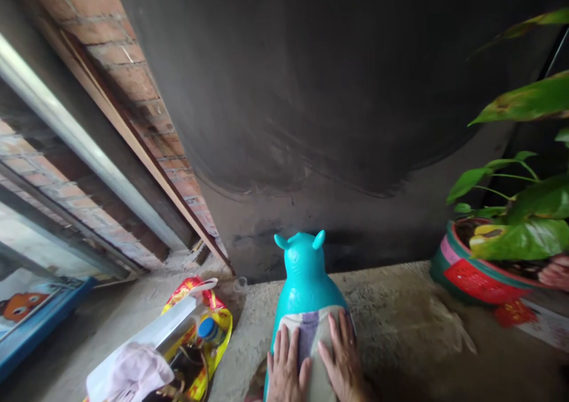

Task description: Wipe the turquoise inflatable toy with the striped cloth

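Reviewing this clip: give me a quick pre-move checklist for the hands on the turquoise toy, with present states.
1. Left hand flat on the turquoise animal toy: ok.
2. Right hand flat on the toy, fingers spread: ok.
3. Toy upright on the concrete floor: ok.
4. Yellow bag apart from the toy: ok.
5. Potted plant apart from the toy: ok.
6. Toy's base contact: cannot tell, out of view.

I see my two bare hands, left hand [285, 366] and right hand [341, 360]: no rings on the fingers [334, 329], no sleeves visible behind them.
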Tool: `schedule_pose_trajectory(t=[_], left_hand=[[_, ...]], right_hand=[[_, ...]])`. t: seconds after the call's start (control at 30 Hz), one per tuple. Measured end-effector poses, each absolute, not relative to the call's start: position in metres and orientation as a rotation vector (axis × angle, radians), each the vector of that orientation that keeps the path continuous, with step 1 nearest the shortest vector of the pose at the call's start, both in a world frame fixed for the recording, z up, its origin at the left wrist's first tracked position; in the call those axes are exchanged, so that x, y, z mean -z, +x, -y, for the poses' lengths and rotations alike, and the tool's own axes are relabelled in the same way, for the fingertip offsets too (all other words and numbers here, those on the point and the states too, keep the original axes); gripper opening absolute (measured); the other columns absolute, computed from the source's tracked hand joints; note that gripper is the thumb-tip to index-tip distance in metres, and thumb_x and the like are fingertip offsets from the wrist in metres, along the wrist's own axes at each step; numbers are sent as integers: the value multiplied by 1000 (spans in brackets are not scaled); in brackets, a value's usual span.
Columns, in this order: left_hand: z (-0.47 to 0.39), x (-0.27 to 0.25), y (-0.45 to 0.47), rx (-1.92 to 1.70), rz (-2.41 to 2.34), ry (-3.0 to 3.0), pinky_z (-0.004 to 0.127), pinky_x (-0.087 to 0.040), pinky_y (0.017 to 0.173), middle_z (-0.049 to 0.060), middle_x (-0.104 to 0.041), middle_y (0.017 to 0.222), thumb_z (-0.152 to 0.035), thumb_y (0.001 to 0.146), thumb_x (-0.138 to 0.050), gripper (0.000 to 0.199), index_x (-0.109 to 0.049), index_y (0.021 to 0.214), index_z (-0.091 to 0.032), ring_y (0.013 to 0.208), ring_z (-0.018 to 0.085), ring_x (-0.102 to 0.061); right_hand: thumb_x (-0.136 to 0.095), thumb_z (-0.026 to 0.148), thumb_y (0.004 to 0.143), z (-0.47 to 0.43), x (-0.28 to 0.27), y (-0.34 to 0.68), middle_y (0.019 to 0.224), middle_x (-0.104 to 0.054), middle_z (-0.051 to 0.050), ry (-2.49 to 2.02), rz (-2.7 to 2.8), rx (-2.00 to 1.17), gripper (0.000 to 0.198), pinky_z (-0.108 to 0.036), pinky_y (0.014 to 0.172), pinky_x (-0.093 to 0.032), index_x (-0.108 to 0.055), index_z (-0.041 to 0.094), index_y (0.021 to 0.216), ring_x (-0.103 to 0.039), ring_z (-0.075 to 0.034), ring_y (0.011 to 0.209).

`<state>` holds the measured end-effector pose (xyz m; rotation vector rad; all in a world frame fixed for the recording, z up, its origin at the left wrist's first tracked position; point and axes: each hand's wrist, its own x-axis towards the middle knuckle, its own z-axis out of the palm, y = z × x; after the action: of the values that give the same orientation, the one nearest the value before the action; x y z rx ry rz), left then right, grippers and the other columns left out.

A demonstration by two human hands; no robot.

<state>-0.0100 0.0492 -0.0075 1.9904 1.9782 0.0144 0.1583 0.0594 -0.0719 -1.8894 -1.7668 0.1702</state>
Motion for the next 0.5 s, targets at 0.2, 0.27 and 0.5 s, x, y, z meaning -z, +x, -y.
schedule_pose_trajectory(t=[0.2, 0.27, 0.5], left_hand=[[-107, -16, 15, 164, -2053, 1958, 55, -24, 121, 12, 1, 162, -39, 98, -30, 60, -6, 150, -20, 150, 30, -3], [-117, -18, 19, 178, -2056, 1997, 54, -23, 122, 14, 3, 161, -39, 99, -30, 61, -4, 150, -18, 150, 30, -1], [-106, -26, 21, 182, -2008, 2075, 58, -23, 121, 13, 4, 160, -37, 99, -32, 59, -7, 150, -21, 149, 31, 0]], right_hand=[[-38, 47, 96, -141, 39, 179, 162, -17, -8, -1794, 1886, -417, 62, -50, 119, -29, -28, 23, 152, -13, -25, 149], [-36, 47, 96, -150, 40, 182, 161, -20, -8, -1775, 1859, -442, 62, -48, 119, -30, -28, 21, 152, -16, -24, 148], [-22, 62, 97, -106, 80, 178, 157, -30, -11, -1785, 1531, -502, 70, -47, 116, -36, -38, 16, 147, -27, -26, 145]])
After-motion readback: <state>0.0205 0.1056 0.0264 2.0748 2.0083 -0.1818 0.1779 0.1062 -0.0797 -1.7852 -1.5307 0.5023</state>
